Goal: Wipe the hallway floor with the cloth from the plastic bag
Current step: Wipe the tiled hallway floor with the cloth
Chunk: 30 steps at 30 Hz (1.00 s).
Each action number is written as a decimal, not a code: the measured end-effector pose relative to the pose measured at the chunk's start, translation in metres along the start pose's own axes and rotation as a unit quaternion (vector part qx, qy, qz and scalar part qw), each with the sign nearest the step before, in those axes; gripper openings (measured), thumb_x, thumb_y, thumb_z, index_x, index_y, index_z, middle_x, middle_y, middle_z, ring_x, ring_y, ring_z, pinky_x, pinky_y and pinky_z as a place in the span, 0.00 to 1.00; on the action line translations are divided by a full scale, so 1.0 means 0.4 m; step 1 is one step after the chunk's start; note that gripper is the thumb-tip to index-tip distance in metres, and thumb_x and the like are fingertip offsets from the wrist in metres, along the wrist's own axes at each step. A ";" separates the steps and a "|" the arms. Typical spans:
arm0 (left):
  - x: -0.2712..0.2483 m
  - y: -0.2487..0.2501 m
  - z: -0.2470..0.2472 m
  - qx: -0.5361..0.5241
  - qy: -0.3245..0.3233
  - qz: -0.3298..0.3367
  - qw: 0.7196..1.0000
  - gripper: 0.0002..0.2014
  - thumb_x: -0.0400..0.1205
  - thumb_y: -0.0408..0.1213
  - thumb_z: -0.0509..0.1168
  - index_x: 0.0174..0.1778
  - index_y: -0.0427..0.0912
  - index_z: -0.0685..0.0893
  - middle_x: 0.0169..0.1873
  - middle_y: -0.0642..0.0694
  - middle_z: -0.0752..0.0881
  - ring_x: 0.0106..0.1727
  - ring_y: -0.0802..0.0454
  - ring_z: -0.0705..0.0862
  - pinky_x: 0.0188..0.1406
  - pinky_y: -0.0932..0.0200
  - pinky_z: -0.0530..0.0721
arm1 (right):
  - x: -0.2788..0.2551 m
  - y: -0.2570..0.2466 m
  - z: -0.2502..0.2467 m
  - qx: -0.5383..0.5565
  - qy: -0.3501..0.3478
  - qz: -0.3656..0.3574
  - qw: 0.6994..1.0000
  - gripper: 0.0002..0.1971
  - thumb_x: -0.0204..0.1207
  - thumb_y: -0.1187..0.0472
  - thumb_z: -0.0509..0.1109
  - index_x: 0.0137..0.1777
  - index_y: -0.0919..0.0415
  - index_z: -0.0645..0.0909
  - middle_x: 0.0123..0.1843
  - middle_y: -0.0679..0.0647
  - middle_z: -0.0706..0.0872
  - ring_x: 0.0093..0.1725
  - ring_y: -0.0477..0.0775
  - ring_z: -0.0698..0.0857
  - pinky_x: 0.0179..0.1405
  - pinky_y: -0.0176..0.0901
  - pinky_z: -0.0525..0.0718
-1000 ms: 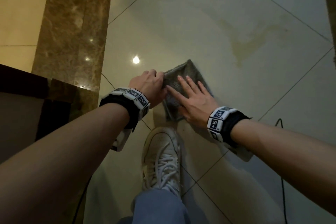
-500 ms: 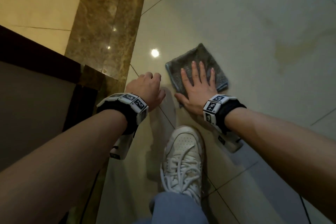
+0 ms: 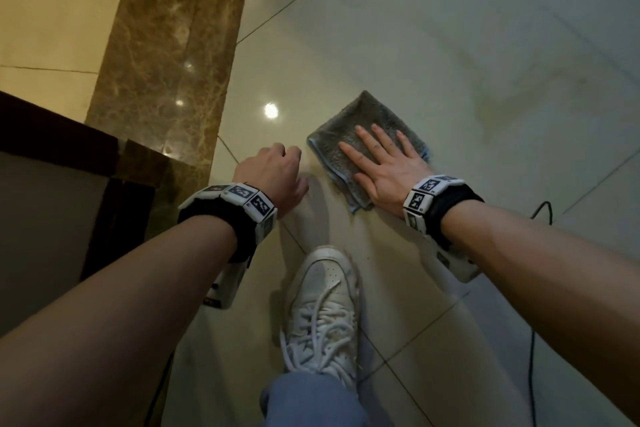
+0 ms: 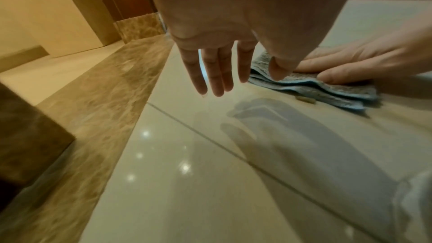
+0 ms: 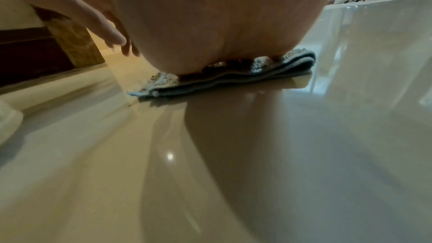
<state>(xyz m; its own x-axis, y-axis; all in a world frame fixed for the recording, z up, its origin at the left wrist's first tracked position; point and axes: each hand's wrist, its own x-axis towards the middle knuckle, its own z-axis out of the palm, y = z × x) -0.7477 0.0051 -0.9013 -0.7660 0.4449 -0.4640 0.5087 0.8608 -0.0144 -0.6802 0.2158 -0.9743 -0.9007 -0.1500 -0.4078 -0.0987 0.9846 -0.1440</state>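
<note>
A folded grey cloth with a blue edge lies flat on the glossy cream floor tiles. My right hand presses on it with palm down and fingers straight and spread. The right wrist view shows the cloth squeezed under the palm. My left hand hovers just left of the cloth, a little above the floor, not touching it. Its fingers hang straight and hold nothing. In the left wrist view the cloth shows its layered folds under the right hand. A faint yellowish stain marks the tiles beyond the cloth.
A brown marble border strip runs along the left. Dark wooden trim stands at the near left. My white shoe is planted just behind the hands. A black cable lies at the right. A small crumb sits by the cloth.
My left hand let go of the cloth's left edge and drew away to the left. The right hand stayed flat on the cloth.
</note>
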 end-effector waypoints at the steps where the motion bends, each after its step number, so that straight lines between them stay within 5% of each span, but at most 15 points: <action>1: 0.008 0.012 -0.006 0.000 0.000 0.004 1.000 0.20 0.84 0.52 0.56 0.65 0.44 0.75 0.60 0.41 0.80 0.58 0.40 0.81 0.46 0.48 0.81 | -0.020 0.021 0.008 -0.001 0.002 0.009 1.000 0.29 0.86 0.40 0.39 0.85 0.37 0.33 0.88 0.49 0.34 0.86 0.54 0.35 0.84 0.63 0.39; 12: 0.071 0.276 -0.066 0.036 -0.006 0.118 0.992 0.21 0.84 0.53 0.58 0.68 0.44 0.74 0.63 0.42 0.79 0.62 0.40 0.80 0.47 0.48 0.81 | -0.282 0.256 0.061 0.053 -0.036 0.171 0.983 0.30 0.86 0.39 0.41 0.84 0.35 0.33 0.87 0.46 0.31 0.86 0.50 0.33 0.84 0.60 0.39; 19: 0.081 0.389 -0.077 0.056 0.003 0.178 0.982 0.22 0.85 0.54 0.57 0.69 0.45 0.73 0.63 0.43 0.80 0.62 0.42 0.80 0.52 0.47 0.84 | -0.392 0.389 0.066 0.122 -0.055 0.327 0.936 0.31 0.86 0.39 0.43 0.85 0.37 0.33 0.87 0.46 0.31 0.86 0.51 0.36 0.84 0.60 0.43; 24: 0.075 0.364 -0.060 0.063 -0.001 0.176 0.982 0.22 0.85 0.54 0.57 0.69 0.45 0.73 0.62 0.44 0.80 0.61 0.43 0.81 0.47 0.49 0.84 | -0.354 0.366 0.064 0.187 -0.023 0.426 0.885 0.33 0.86 0.44 0.48 0.86 0.42 0.37 0.88 0.52 0.33 0.86 0.58 0.34 0.81 0.72 0.41; 27: 0.074 0.337 -0.051 0.071 -0.013 0.161 0.984 0.22 0.85 0.55 0.57 0.69 0.46 0.73 0.62 0.45 0.80 0.61 0.44 0.80 0.44 0.50 0.83 | -0.288 0.263 0.048 0.179 -0.011 0.378 0.908 0.34 0.85 0.45 0.51 0.86 0.44 0.37 0.87 0.55 0.33 0.85 0.61 0.33 0.79 0.76 0.38; 30: 0.077 0.332 -0.056 0.070 -0.016 0.156 0.985 0.21 0.84 0.55 0.57 0.69 0.46 0.73 0.61 0.44 0.80 0.60 0.44 0.81 0.46 0.49 0.85 | -0.245 0.143 0.042 0.119 -0.056 0.224 0.966 0.35 0.86 0.43 0.49 0.86 0.43 0.34 0.86 0.55 0.27 0.84 0.62 0.29 0.78 0.77 0.34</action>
<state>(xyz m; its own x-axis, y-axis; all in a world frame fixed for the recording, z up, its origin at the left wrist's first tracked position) -0.7125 0.1388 -0.8976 -0.5521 0.6728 -0.4925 0.7686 0.6396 0.0121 -0.5903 0.2852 -0.9576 -0.7778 0.2642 -0.5703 0.4024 0.9063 -0.1289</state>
